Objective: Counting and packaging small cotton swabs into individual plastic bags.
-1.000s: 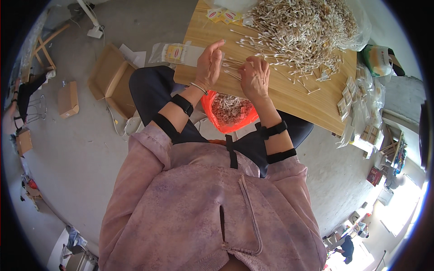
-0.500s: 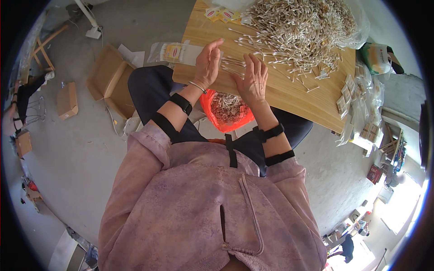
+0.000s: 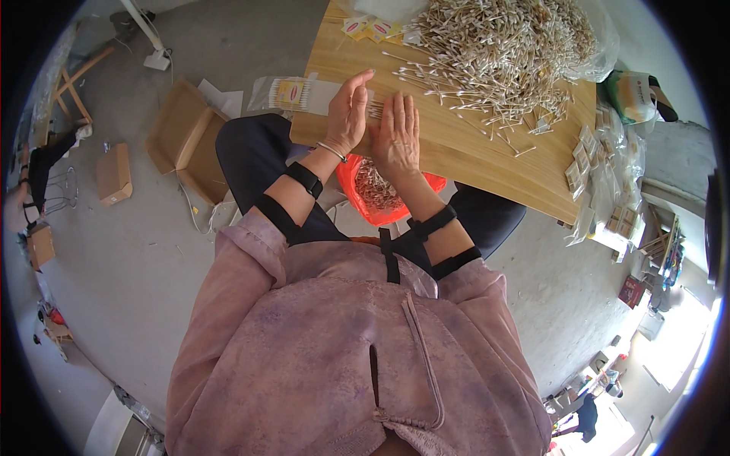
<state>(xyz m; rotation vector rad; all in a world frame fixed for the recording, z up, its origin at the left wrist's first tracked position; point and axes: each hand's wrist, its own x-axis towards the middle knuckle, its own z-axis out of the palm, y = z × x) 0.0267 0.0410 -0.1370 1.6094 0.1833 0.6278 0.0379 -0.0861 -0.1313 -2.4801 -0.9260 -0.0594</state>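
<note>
My left hand [image 3: 349, 115] stands on its edge near the front of the wooden table, its fingers stretched out and upright like a wall. Flat on the tabletop, fingers extended, lies my right hand [image 3: 396, 137], just beside it. Several cotton swabs [image 3: 375, 109] show in the narrow gap between the hands; how many lie under the palm is hidden. A big heap of loose cotton swabs [image 3: 502, 53] covers the far right of the table. Left of my left hand is a clear plastic bag [image 3: 290, 93] holding a row of swabs and a yellow card.
A red plastic bag [image 3: 356, 186] of swabs hangs below the table edge [image 3: 494, 178] between my knees. Yellow cards [image 3: 372, 29] lie at the far left of the table. Packed bundles [image 3: 585, 163] lie along the right edge. An open cardboard box [image 3: 186, 137] sits on the floor.
My right hand has slid left toward my left hand, flattening and sweeping the swabs into a narrower gap. My left hand has barely moved.
</note>
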